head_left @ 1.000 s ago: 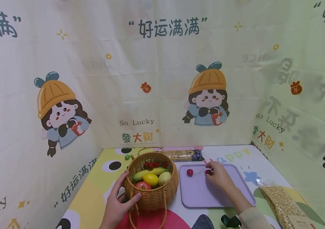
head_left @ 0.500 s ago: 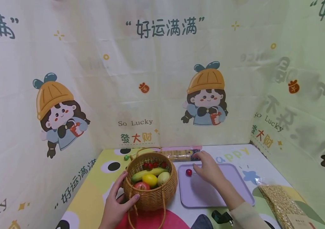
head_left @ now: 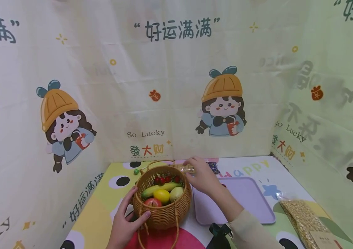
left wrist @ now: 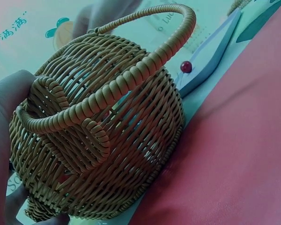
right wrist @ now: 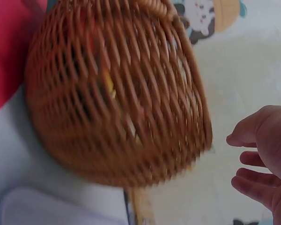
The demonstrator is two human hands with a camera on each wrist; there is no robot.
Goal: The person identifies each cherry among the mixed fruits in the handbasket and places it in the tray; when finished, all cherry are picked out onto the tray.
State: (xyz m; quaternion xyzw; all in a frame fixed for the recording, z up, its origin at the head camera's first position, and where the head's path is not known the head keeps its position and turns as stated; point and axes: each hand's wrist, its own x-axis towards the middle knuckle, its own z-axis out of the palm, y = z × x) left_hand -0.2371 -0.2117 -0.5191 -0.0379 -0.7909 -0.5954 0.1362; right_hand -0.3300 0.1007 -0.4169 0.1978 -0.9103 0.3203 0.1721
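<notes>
A person's left hand [head_left: 125,221] gripped the side of a wicker basket [head_left: 163,218] that stood on the table [head_left: 101,205], left of a purple tray [head_left: 248,204]. Stiff and probably light even with fruit [head_left: 162,196] inside, it looked best held by its sides. The right hand [head_left: 203,177], fingers loosely bent around nothing visible, hung beside the basket; half a second earlier it was over the tray, where a cherry [left wrist: 186,66] lay.
</notes>
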